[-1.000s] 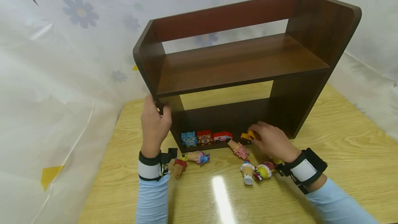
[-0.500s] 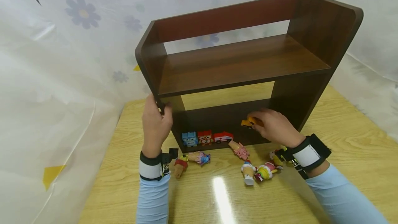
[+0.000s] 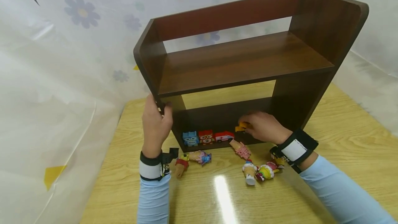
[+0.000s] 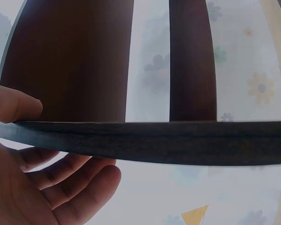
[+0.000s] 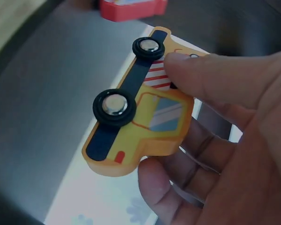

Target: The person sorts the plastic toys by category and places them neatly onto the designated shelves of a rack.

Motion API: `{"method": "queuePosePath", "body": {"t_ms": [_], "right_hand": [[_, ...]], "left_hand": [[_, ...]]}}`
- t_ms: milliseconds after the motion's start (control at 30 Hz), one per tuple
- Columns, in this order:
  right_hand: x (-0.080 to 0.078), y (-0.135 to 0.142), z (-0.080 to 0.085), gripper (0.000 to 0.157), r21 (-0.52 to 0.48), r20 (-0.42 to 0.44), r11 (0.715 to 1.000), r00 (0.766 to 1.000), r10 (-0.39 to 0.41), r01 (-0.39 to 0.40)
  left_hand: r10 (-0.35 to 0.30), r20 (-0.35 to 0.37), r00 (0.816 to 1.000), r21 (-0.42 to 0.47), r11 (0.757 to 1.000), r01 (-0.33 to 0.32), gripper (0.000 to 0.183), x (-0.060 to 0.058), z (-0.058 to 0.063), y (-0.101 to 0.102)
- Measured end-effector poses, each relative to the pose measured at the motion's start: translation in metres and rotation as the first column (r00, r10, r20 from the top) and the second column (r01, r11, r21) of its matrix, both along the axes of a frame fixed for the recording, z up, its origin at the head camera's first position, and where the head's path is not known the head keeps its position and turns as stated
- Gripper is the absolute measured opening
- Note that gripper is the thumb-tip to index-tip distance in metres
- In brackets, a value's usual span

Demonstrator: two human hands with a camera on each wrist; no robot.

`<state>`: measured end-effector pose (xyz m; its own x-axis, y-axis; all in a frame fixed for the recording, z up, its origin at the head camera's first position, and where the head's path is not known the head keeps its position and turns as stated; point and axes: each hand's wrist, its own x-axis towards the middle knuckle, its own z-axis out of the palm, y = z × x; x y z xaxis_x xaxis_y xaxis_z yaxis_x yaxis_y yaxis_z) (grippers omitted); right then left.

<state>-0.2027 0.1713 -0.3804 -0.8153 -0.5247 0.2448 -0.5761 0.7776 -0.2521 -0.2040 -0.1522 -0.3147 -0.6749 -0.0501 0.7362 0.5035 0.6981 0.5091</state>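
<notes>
My right hand [image 3: 264, 126] pinches a yellow toy truck [image 5: 138, 108] between thumb and fingers, just right of the red toy ambulance [image 3: 224, 136] in the lower compartment. The truck has black wheels and a red-striped patch. My left hand [image 3: 156, 127] grips the left side panel of the dark brown wooden shelf [image 3: 242, 58], thumb on one face and fingers on the other in the left wrist view. Left of the ambulance, a blue owl block [image 3: 190, 138] and a red owl block [image 3: 206, 137] stand in a row along the shelf's bottom board.
On the wooden table [image 3: 199, 196] before the shelf lie several small figures: a pink one [image 3: 240, 149] against the front edge, a white-topped one [image 3: 249, 172], a yellow one [image 3: 265, 172], and a red one [image 3: 181, 165] at the left. A patterned curtain [image 3: 77, 61] hangs behind.
My right hand has lifted the yellow toy truck from the right part of the bottom board, then moved left with it toward the ambulance. The left hand keeps its grip on the side panel.
</notes>
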Motion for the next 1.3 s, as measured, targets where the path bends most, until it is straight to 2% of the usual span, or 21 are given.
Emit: {"method": "queuePosePath", "body": {"t_ms": [233,700,1067,1200,1300], "right_hand": [[-0.003,-0.001,-0.012,0.023,0.027,0.011,1.0,1.0,0.015,-0.015],[-0.011,0.003,-0.032,0.021,0.038,0.068,0.999,0.998,-0.013,0.01],[-0.007,0.001,-0.032,0.024,0.029,0.11,0.999,0.993,-0.044,0.041],[-0.002,0.004,-0.027,0.034,0.019,0.09,0.999,0.995,-0.047,0.046],[0.002,0.007,-0.018,0.039,0.002,0.051,0.998,0.997,-0.058,0.058]], "left_hand": [[0.003,0.001,1.0,-0.003,1.0,-0.003,0.038,0.0,0.0,0.001],[-0.023,0.003,1.0,0.0,1.0,0.023,0.038,0.001,0.001,0.002],[-0.024,0.009,1.0,0.003,1.0,0.024,0.036,0.003,0.002,0.002],[-0.021,0.01,1.0,0.002,1.0,0.021,0.036,0.002,0.002,0.001],[-0.023,0.005,1.0,0.004,1.0,0.023,0.037,0.0,0.002,0.001]]}}
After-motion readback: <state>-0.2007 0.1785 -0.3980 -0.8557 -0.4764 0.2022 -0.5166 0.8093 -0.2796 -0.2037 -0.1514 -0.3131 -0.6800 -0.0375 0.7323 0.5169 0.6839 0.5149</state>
